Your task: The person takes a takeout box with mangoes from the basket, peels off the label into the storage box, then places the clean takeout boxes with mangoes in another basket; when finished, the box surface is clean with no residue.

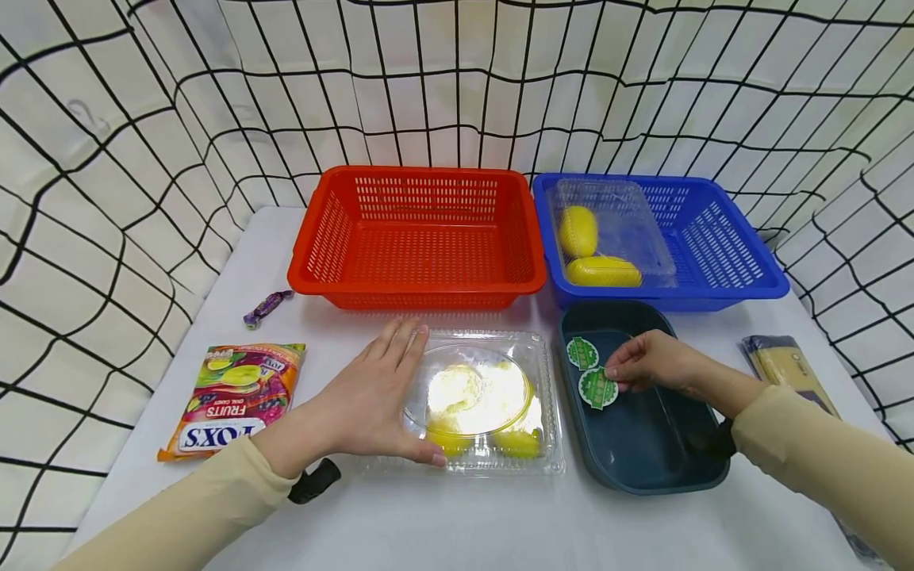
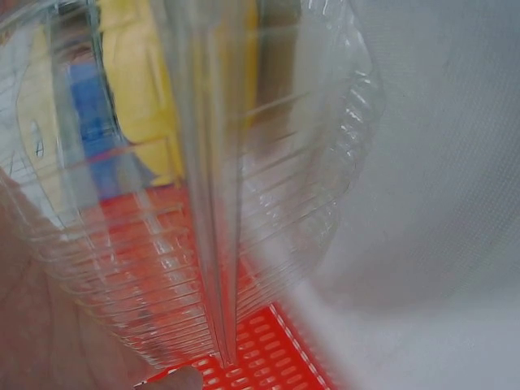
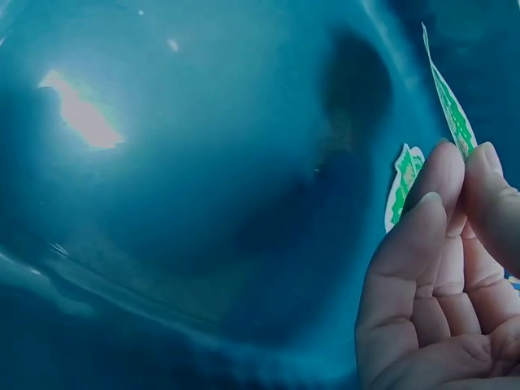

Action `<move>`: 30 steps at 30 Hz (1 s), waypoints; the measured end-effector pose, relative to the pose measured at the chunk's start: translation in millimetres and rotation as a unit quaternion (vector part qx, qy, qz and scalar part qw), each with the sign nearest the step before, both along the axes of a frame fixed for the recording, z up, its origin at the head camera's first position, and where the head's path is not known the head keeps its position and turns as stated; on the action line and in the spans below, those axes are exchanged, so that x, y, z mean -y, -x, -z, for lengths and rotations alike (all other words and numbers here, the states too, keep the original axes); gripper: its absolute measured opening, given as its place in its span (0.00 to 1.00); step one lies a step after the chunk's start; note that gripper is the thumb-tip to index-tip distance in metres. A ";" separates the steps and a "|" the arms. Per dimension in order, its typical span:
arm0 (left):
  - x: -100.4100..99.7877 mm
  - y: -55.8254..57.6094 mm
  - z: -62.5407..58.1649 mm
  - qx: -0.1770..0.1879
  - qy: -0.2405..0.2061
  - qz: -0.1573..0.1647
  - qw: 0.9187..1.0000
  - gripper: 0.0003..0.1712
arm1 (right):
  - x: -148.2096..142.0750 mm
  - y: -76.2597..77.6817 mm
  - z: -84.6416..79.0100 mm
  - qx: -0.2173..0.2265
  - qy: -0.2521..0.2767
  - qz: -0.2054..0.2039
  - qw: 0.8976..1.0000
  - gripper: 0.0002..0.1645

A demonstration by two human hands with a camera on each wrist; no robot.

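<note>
My left hand (image 1: 378,392) rests along the left side of a clear plastic clamshell box (image 1: 546,396), fingers straight and thumb at the near edge. Yellow oval fruits (image 1: 517,442) show through its shiny lid. In the left wrist view the box's ribbed wall (image 2: 284,179) fills much of the picture beside the palm (image 2: 49,325). Over a dark teal basin (image 1: 643,478), my right hand (image 1: 653,363) pinches a round green label (image 1: 598,388) between thumb and forefinger. The right wrist view shows this label edge-on, with a second green label (image 3: 402,183) behind the fingers.
Behind the box stands a red basket (image 1: 417,289). A blue basket (image 1: 721,289) at its right holds another clear box with yellow fruits (image 1: 605,272). On the left lie a candy bag (image 1: 239,396) and a wrapped candy (image 1: 267,308); a beige packet (image 1: 785,365) lies far right.
</note>
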State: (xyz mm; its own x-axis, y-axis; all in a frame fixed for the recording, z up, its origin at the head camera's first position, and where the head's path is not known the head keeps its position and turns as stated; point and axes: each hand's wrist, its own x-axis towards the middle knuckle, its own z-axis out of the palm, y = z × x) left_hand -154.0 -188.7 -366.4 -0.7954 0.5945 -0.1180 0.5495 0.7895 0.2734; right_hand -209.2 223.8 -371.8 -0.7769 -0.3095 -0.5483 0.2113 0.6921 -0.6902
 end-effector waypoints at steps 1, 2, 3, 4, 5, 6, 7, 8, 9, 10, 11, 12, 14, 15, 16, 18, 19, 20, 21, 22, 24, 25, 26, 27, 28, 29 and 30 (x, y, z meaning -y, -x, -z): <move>0.0 0.1 0.0 0.000 0.001 0.000 1.000 0.85 | -0.4 0.0 1.3 0.005 0.002 -0.001 1.000 0.16; 0.0 0.3 0.1 0.000 0.001 0.000 1.000 0.85 | -0.7 0.0 2.3 0.010 0.004 0.001 1.000 0.16; 0.1 0.5 0.2 0.000 0.002 0.000 1.000 0.85 | -1.0 -0.1 3.1 0.014 0.006 0.002 1.000 0.16; 0.2 0.6 0.2 0.000 0.003 0.000 1.000 0.85 | -1.0 0.2 4.2 0.018 0.008 0.003 1.000 0.16; 0.2 0.6 0.3 -0.001 0.004 0.000 1.000 0.85 | -1.4 0.5 5.6 0.020 0.009 0.002 1.000 0.16; 0.3 0.7 0.4 -0.002 0.005 0.000 1.000 0.85 | -1.5 0.8 6.5 0.023 0.009 0.003 1.000 0.15; 0.4 0.8 0.4 -0.003 0.006 0.000 1.000 0.85 | -1.6 1.0 7.3 0.026 0.009 0.004 1.000 0.15; 0.3 0.8 0.5 -0.004 0.007 0.000 1.000 0.85 | -1.6 1.3 8.3 0.029 0.009 0.006 1.000 0.15; 0.4 0.8 0.5 -0.004 0.008 0.000 1.000 0.85 | -1.5 1.6 9.2 0.030 0.008 0.006 0.999 0.15; 0.3 0.8 0.5 -0.005 0.008 0.000 1.000 0.85 | -1.4 1.8 10.1 0.032 0.008 0.008 0.999 0.15; 0.2 0.7 0.5 -0.005 0.008 0.001 1.000 0.85 | -1.1 1.9 10.8 0.033 0.007 0.008 0.999 0.15; 0.1 0.7 0.6 -0.005 0.007 0.000 1.000 0.85 | -0.7 2.0 11.4 0.035 0.008 0.009 0.999 0.14; -0.1 0.5 0.5 -0.005 0.006 0.000 1.000 0.85 | -0.1 2.2 12.6 0.035 0.007 0.008 0.999 0.14; -0.1 0.4 0.5 -0.004 0.006 -0.001 1.000 0.85 | 0.3 2.3 13.1 0.034 0.007 0.007 0.999 0.14; 0.0 0.3 0.7 -0.004 0.005 -0.001 1.000 0.85 | 0.9 2.5 13.6 0.032 0.006 0.007 0.999 0.14; 0.1 0.2 1.2 -0.003 0.005 -0.002 1.000 0.85 | 1.7 3.0 14.7 0.028 0.003 0.005 1.000 0.13; 0.1 0.2 1.4 -0.003 0.005 -0.003 1.000 0.85 | 2.1 3.3 15.1 0.027 0.001 0.005 1.000 0.13; 0.2 0.2 1.7 -0.003 0.005 -0.003 1.000 0.85 | 2.4 3.5 15.5 0.025 -0.001 0.005 1.000 0.13; 0.2 0.3 2.0 -0.003 0.006 -0.003 1.000 0.85 | 2.8 3.7 15.9 0.024 -0.003 0.006 1.000 0.13; 0.2 0.4 2.3 -0.004 0.006 -0.003 1.000 0.85 | 3.1 3.8 16.2 0.022 -0.005 0.006 1.000 0.13; 0.2 0.5 2.9 -0.004 0.006 -0.002 1.000 0.85 | 3.6 4.1 16.6 0.019 -0.008 0.007 1.000 0.12; 0.1 0.6 3.1 -0.005 0.006 -0.001 1.000 0.85 | 3.8 4.2 16.8 0.016 -0.009 0.007 1.000 0.12; 0.2 0.6 3.4 -0.005 0.005 -0.001 1.000 0.85 | 4.0 4.3 17.0 0.013 -0.011 0.007 1.000 0.12; 0.2 0.7 3.5 -0.006 0.005 -0.001 1.000 0.85 | 4.4 4.4 17.3 0.010 -0.013 0.006 1.000 0.12; 0.1 0.8 3.7 -0.006 0.004 -0.001 1.000 0.85 | 4.7 4.5 17.4 0.008 -0.015 0.007 1.000 0.12; 0.1 0.9 3.7 -0.007 0.005 -0.001 1.000 0.85 | 5.1 4.6 17.5 0.006 -0.017 0.007 1.000 0.12; 0.1 1.0 3.8 -0.007 0.005 -0.001 1.000 0.85 | 5.4 4.7 17.6 0.004 -0.018 0.007 1.000 0.12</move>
